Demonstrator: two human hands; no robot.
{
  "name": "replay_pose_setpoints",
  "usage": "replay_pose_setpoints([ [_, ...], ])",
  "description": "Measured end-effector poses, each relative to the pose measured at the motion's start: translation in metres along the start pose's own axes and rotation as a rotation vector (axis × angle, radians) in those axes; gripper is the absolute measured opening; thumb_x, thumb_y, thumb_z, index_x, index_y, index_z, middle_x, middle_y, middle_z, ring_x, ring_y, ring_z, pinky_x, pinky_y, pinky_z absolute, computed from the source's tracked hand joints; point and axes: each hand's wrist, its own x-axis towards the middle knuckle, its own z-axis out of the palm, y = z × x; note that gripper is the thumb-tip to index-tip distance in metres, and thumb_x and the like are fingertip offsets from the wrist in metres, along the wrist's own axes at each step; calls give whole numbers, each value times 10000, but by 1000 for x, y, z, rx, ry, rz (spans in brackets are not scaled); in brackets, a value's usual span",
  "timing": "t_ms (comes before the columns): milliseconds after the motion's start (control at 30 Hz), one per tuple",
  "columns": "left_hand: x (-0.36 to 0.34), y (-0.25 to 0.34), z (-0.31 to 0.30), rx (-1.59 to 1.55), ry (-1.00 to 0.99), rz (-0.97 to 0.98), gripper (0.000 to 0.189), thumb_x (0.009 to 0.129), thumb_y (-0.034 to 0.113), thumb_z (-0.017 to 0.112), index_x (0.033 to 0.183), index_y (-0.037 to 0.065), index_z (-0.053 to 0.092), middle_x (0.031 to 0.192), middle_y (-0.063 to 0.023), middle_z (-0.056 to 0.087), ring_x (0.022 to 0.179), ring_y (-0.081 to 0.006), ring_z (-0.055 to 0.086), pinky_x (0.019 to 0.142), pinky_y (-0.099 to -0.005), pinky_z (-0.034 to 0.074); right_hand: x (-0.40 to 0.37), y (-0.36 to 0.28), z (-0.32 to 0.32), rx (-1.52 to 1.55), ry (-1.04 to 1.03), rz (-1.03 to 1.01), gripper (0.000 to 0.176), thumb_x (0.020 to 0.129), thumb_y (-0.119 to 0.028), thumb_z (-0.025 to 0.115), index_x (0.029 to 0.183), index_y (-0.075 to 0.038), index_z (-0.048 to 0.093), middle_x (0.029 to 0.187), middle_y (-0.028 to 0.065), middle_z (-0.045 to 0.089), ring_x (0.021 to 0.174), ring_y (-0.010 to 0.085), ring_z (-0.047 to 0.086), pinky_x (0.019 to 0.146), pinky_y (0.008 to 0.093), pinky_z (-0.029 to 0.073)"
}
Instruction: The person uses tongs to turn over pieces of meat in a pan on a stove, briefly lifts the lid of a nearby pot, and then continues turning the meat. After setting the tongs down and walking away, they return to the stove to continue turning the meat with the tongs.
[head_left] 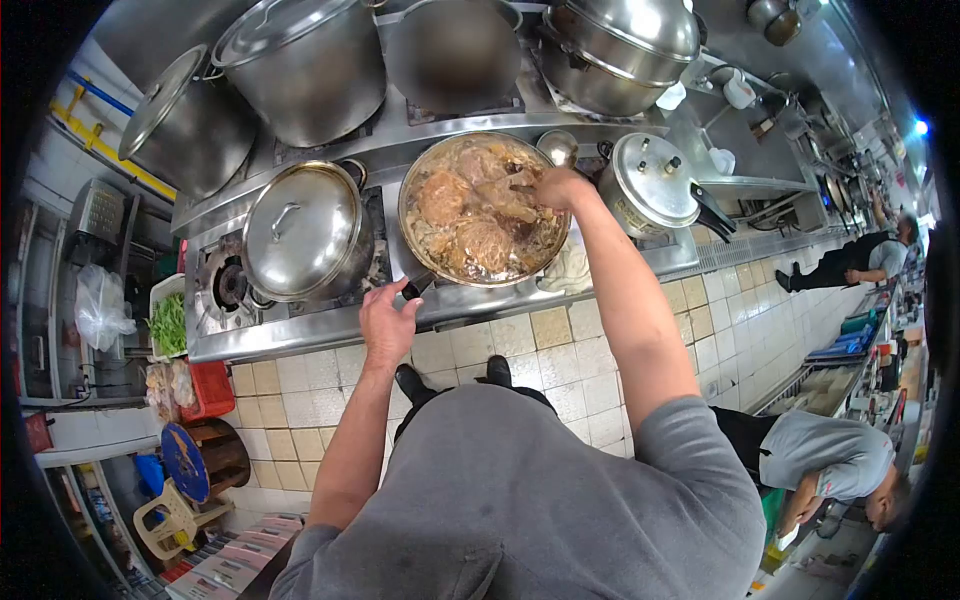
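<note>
A wide pan (403,212) sits on the stove in front of me, full of bubbling brown broth with large pieces of meat (486,247) in it. My left hand (386,325) is at the black pan handle (416,287), its thumb and fingers around the handle's end. Over the pan's right side, my right hand (566,190) reaches in with its fingers closed and pointing down toward the meat. Whatever those fingers pinch is hard to make out against the broth. A ladle (558,147) lies just behind my right hand, and a crumpled pale cloth (568,270) is by the pan's front right rim.
A lidded pot (300,235) stands left of the pan, and a pressure cooker (652,185) stands right. Large stockpots (305,75) line the back. Greens fill a crate (168,318) at the left. Two other people (835,455) are at the right, across the tiled floor (470,345).
</note>
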Motion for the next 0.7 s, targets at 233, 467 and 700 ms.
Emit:
replay_pose_setpoints([
  [233,0,-2,3,-13,9,20,474,798,207,892,1242,94,769,1167,-156,765,1196,-348,645,1052,-458,504,-15,30,36,113,204,157,375,895,-216,617,1185,-50,787,1270,204,742,1230,371,695,1008,462,564],
  [467,0,-7,6,-14,19,32,477,791,214,894,1238,101,772,1161,-166,764,1187,-358,649,1050,-462,507,-60,45,81,333,382,153,320,967,-386,665,1211,-227,797,1207,166,761,1151,396,711,987,497,563],
  [700,1,-7,8,7,25,56,489,781,194,899,1244,98,773,1153,-180,759,1172,-364,656,1038,-457,519,-79,54,98,317,423,126,309,975,-372,666,1228,-245,792,1179,159,769,1138,393,714,978,503,564],
])
